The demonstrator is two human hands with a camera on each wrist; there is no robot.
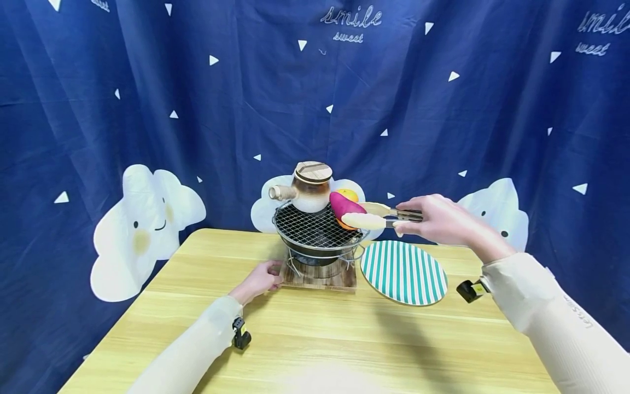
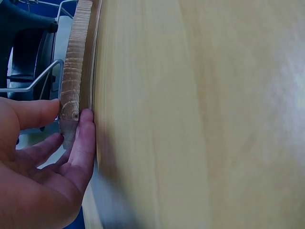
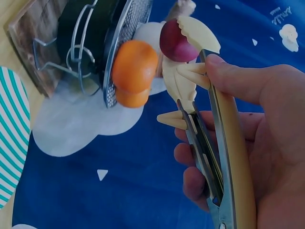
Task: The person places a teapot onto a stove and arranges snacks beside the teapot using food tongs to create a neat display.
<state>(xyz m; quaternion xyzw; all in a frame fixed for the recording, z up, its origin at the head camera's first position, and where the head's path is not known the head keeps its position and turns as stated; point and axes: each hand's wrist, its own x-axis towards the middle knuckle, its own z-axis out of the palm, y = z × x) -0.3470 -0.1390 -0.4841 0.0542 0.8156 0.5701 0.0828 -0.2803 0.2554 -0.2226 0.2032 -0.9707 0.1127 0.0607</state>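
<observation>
Sweet potato lies on the grill mesh beside an orange, long axis slanting toward the right hand — whose tongs pinch it; left hand steadies the wooden base, fingers straight.

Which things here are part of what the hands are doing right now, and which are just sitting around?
In use:
right hand
tongs
sweet potato
left hand
wooden base
grill

Lying about:
clay teapot
orange
striped plate
table
</observation>
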